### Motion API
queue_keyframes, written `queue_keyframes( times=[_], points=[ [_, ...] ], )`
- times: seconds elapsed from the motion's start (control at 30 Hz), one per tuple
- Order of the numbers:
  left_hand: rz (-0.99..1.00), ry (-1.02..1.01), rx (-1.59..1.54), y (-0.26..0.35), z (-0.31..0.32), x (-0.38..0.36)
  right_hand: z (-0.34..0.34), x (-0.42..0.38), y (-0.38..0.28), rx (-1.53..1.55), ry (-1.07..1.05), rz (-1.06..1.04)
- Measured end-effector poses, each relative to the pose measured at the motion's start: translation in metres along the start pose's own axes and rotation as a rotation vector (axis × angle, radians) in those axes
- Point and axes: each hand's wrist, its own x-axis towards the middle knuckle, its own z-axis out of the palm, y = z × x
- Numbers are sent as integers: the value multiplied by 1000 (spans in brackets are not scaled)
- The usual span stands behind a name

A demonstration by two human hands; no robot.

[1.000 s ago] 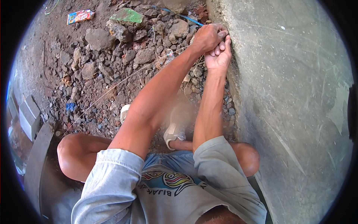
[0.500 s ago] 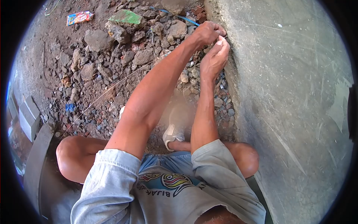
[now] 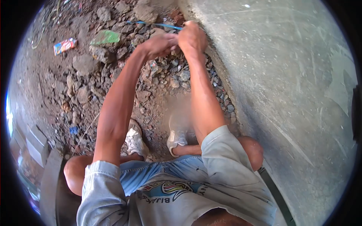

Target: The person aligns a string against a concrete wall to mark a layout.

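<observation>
A person in a grey shirt (image 3: pixel 162 205) and denim shorts (image 3: pixel 145 171) squats, pale shoes (image 3: pixel 134 141) on stony ground, a concrete slab (image 3: pixel 279 86) along the right side. Farther out, the left hand (image 3: pixel 161 46), blurred, has its fingers stretched toward the right hand (image 3: pixel 193 37); whether it grips anything, I cannot tell. The right hand is curled, its contents hidden. A blue strand (image 3: pixel 162 25) runs across the rubble up to the right hand; green shard (image 3: pixel 105 37) left of it.

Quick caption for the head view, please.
Left hand and right hand close together by a blue strand, over rubble beside concrete.
</observation>
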Motion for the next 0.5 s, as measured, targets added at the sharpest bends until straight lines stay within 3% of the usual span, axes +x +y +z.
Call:
queue_keyframes(
  times=[0.1, 0.17, 0.37, 0.5],
  points=[
    [129, 234, -42, -14, 17, -19, -3, 6, -5, -133, -34, -36],
    [218, 214, -13, -22, 10, -1, -3, 7, -5, -144, -49, -58],
    [372, 339, -12, -29, 16, 11, 24, -19, 3, -40, 204, -201],
    [333, 299, 95, -28, 11, 8, 27, -33, 20, -13, 196, -239]
  ],
)
